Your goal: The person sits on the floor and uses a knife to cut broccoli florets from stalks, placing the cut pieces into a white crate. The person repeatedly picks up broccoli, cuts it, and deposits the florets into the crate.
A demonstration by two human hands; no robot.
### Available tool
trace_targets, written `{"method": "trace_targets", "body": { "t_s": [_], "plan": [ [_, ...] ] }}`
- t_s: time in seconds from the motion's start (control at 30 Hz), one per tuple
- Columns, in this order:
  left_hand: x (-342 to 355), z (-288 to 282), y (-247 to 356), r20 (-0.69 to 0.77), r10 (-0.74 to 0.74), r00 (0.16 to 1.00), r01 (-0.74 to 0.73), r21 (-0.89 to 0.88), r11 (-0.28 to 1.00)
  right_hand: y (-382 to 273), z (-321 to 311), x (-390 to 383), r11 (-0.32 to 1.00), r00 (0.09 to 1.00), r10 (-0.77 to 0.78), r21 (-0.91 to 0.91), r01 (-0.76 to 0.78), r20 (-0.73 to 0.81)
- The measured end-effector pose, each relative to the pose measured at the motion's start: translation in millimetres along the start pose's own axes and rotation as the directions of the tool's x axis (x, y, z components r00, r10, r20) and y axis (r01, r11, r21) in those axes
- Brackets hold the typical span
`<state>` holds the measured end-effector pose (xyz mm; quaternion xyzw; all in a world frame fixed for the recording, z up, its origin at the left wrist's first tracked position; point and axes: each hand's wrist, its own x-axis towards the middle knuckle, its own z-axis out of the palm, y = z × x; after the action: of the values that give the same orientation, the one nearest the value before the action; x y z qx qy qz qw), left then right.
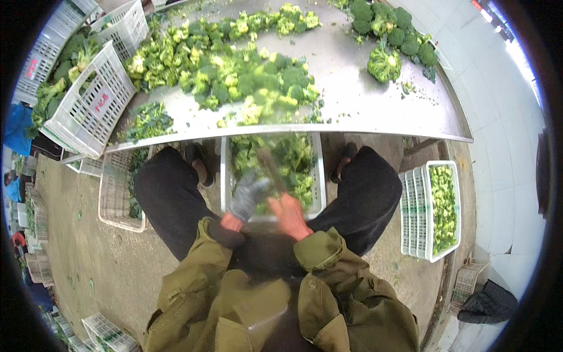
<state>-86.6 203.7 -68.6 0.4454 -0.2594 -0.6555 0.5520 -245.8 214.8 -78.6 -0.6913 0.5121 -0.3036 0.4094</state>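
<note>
Between my knees, a white plastic crate (321,176) holds cut broccoli florets (299,158). My left hand (247,195), in a grey glove, hangs over its near part; motion smears the fingers, and I cannot tell whether they hold anything. My bare right hand (288,216) is beside it, closed round the handle of a knife (271,167). The blurred blade points away from me over the florets. Beyond the crate, a metal table (346,100) carries a wide pile of broccoli florets (234,67).
Whole broccoli heads (399,29) lie at the table's far right, with one head (384,64) nearer. A tilted white crate (94,100) leans at the left table edge. Another crate (120,193) stands by my left knee; a floret-filled crate (416,211) stands at right.
</note>
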Motion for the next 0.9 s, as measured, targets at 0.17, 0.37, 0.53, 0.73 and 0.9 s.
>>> {"method": "trace_targets", "body": {
  "t_s": [0.17,0.37,0.53,0.73,0.9],
  "plan": [
    [7,-15,-16,0.002,-0.071,0.997,0.07,-0.161,0.984,15,6,0,0.991,0.99,-0.114,-0.085,0.107,-0.079],
    [7,-22,-26,0.04,-0.027,0.999,0.035,-0.218,0.975,30,13,1,0.994,0.991,-0.01,-0.111,-0.005,-0.134],
    [9,-14,-12,0.016,0.089,0.996,-0.089,-0.018,0.996,40,10,4,0.986,0.982,0.091,-0.121,-0.111,-0.164],
    [12,5,25,-0.103,0.4,0.911,-0.346,0.338,0.875,41,5,3,0.983,0.974,0.169,0.097,-0.155,-0.15],
    [55,-3,100,-0.012,0.659,0.752,-0.487,0.664,0.568,33,2,7,0.989,0.974,0.133,-0.039,-0.143,-0.181]
  ]
}}
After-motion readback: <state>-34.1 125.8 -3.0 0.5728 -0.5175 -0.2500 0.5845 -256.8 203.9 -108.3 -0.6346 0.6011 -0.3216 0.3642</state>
